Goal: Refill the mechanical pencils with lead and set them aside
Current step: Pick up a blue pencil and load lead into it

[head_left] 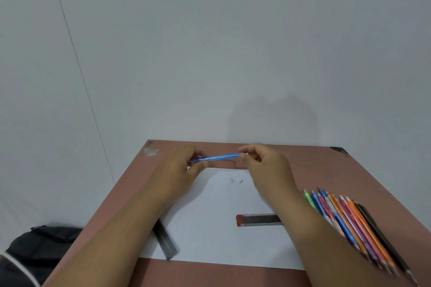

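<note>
Both hands are raised over the far part of a reddish-brown table, holding a blue mechanical pencil between them, roughly level and running left to right. The left hand has its fingers curled round the pencil's left end, with the thumb pressed against it from the near side. The right hand pinches the right end between thumb and bent fingertips; the very tip of that end is hidden, so which end of the pencil it is cannot be told for sure. Below the hands a white sheet of paper lies on the table, with a few small dark marks near its far edge. On the paper, near the right forearm, lies a lead case with a red cap at its left end. A second, dark lead case lies at the paper's left edge, partly under the left forearm. To the right, a row of coloured mechanical pencils lies side by side on the table. A black bag sits off the table at the near left.
</note>
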Demonstrator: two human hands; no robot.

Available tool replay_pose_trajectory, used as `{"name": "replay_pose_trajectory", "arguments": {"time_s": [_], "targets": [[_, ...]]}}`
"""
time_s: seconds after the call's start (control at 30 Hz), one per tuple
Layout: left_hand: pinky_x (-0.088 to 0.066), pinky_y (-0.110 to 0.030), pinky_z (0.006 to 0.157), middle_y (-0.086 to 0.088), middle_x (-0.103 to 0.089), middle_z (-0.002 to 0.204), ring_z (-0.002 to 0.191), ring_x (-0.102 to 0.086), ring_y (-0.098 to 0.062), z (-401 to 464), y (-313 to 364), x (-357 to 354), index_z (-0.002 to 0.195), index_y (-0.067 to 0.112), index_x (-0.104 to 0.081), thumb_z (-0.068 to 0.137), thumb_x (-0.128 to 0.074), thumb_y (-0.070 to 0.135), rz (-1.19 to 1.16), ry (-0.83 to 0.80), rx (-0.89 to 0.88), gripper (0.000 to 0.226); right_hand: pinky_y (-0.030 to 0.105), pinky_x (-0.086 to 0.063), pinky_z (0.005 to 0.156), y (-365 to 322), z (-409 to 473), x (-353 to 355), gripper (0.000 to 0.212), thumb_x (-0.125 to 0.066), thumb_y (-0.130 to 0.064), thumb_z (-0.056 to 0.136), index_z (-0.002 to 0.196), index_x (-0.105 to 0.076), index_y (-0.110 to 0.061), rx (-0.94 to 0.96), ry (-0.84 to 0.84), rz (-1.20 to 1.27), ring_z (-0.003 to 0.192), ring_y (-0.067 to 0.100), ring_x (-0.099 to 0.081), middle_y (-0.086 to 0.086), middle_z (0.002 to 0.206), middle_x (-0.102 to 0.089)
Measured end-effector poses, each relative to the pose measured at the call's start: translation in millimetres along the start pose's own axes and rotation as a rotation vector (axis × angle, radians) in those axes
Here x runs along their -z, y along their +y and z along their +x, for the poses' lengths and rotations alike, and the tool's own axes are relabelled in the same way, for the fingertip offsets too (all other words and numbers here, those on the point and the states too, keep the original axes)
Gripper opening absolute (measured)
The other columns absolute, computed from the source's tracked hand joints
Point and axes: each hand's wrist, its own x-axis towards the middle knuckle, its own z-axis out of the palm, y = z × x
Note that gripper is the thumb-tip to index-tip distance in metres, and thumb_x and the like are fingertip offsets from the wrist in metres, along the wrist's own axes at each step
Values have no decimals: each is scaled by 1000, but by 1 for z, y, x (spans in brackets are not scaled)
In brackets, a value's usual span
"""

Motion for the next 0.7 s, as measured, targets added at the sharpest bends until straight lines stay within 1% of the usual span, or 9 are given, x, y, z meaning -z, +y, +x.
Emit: {"name": "replay_pose_trajectory", "arguments": {"time_s": [0.07, 0.17, 0.27, 0.33, 0.4, 0.5, 0.6, 0.67, 0.7], "targets": [[-41, -17, 76, 18, -62, 95, 94, -55, 1, 0, -3, -1, 92, 41, -62, 96, -64, 30, 24, 9, 24, 11, 31, -54, 68, 4, 3, 4, 11, -68, -27, 95, 90, -75, -35, -4, 17, -52, 70, 3, -62, -20, 75, -68], [-44, -21, 79, 20, -63, 94, 95, -55, 3, 3, -8, -6, 94, 36, -69, 95, -66, 26, 74, 0, 37, 10, 27, -53, 73, 9, 7, 5, 17, -70, -23, 93, 82, -73, -36, 32, 11, -128, 80, 3, -62, -17, 88, -67], [-41, -16, 80, 25, -63, 98, 99, -52, 6, 6, -11, -10, 97, 37, -73, 94, -68, 25, 118, -30, 49, 13, 14, -43, 70, 16, 11, 4, 19, -68, -21, 93, 82, -74, -35, 65, -25, -272, 84, 1, -60, -13, 97, -66], [-44, -21, 86, 26, -63, 103, 103, -51, 3, 7, -14, -13, 99, 38, -74, 93, -68, 27, 121, -43, 58, 14, 8, -39, 67, 20, 11, 4, 16, -66, -20, 96, 90, -78, -28, 55, -76, -362, 81, 0, -58, -15, 92, -65], [-44, -22, 84, 28, -63, 102, 102, -51, 5, 7, -15, -14, 100, 38, -74, 92, -69, 28, 123, -55, 79, 14, 13, -47, 66, 19, 10, 4, 18, -63, -20, 98, 91, -80, -22, 26, -135, -421, 77, 2, -60, -16, 84, -65], [-46, -21, 81, 28, -63, 99, 93, -52, 11, 7, -14, -15, 99, 35, -76, 92, -70, 26, 128, -68, 95, 13, 30, -56, 73, 15, 9, 3, 24, -59, -21, 100, 87, -79, -18, -1, -191, -495, 82, 17, -66, 1, 88, -72], [-48, -24, 82, 24, -62, 103, 91, -54, 5, 7, -12, -14, 101, 35, -75, 93, -66, 27, 166, -101, 121, 14, 24, -54, 71, 14, 7, 3, 22, -59, -22, 101, 91, -78, -18, -9, -221, -516, 85, 15, -66, 2, 92, -72], [-48, -23, 83, 27, -61, 102, 93, -54, 6, 7, -13, -12, 103, 38, -73, 94, -64, 28, 157, -118, 135, 17, 19, -50, 70, 14, 5, 3, 17, -61, -24, 100, 98, -78, -23, 30, -174, -501, 88, 11, -64, -5, 97, -70], [-47, -22, 84, 28, -60, 103, 94, -55, 7, 7, -15, -11, 105, 40, -73, 94, -62, 28, 136, -126, 146, 19, 20, -50, 74, 13, 4, 2, 15, -62, -26, 99, 100, -77, -25, 78, -133, -485, 93, 11, -62, -9, 100, -68]]}}
